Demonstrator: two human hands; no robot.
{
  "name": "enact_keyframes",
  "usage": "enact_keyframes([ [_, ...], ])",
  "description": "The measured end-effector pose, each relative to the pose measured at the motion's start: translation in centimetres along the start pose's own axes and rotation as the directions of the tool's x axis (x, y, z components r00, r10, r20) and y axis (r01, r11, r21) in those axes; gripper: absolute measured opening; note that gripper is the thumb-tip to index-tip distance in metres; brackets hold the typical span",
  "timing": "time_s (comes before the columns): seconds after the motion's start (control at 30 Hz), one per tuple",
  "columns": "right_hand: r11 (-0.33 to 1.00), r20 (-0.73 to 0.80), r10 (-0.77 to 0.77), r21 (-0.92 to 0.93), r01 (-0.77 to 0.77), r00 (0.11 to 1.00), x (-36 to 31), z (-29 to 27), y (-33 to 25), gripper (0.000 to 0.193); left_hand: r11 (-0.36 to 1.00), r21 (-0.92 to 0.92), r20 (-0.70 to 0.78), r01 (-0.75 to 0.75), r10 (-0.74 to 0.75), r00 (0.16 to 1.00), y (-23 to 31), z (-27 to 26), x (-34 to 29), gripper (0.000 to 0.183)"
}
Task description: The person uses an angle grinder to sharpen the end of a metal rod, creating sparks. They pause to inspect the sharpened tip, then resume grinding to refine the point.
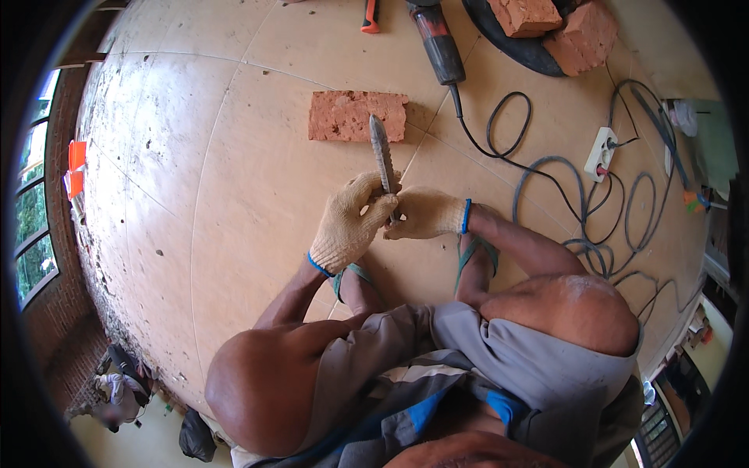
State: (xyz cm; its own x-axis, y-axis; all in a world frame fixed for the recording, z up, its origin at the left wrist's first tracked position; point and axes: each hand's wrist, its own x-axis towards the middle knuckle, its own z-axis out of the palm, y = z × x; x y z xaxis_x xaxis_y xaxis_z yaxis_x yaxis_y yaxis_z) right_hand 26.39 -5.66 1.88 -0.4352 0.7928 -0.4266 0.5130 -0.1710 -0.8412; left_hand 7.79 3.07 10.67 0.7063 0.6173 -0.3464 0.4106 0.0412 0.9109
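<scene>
Both hands wear cream knitted gloves with blue cuffs. Between them stands a grey steel chisel [382,152] that looks made of ribbed bar, its flattened tip upward. My left hand [347,214] is closed round its lower shaft, thumb across the front. From the other side my right hand [427,213] closes on the lower end, which the fingers mostly hide. Just beyond the chisel tip, a red brick [335,115] lies flat on the tiles; in the view the tip overlaps its near face. Whether they touch I cannot tell.
A corded power tool [439,48] and an orange-and-black handle [370,17] lie beyond the brick. Broken bricks [581,37] rest in a black basin [499,39]. Cables coil at right around a white power strip [601,154]. Another person [123,390] is far lower left.
</scene>
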Motion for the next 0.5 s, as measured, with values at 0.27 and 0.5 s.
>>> enact_keyframes([
  [0.27, 0.998, -0.019, 0.013, -0.069, -0.015, 1.0, -0.29, -1.02, -0.37, 0.036, 1.0, -0.004, 0.02, 0.005, -0.005, 1.0, -0.35, -0.25, -0.05, 0.035],
  [0.5, 0.998, -0.041, -0.007, -0.06, 0.005, 0.999, -0.12, -0.84, -0.07, 0.038, 1.0, -0.008, 0.026, -0.021, 0.021, 0.999, -0.7, -0.29, 0.0, 0.035],
])
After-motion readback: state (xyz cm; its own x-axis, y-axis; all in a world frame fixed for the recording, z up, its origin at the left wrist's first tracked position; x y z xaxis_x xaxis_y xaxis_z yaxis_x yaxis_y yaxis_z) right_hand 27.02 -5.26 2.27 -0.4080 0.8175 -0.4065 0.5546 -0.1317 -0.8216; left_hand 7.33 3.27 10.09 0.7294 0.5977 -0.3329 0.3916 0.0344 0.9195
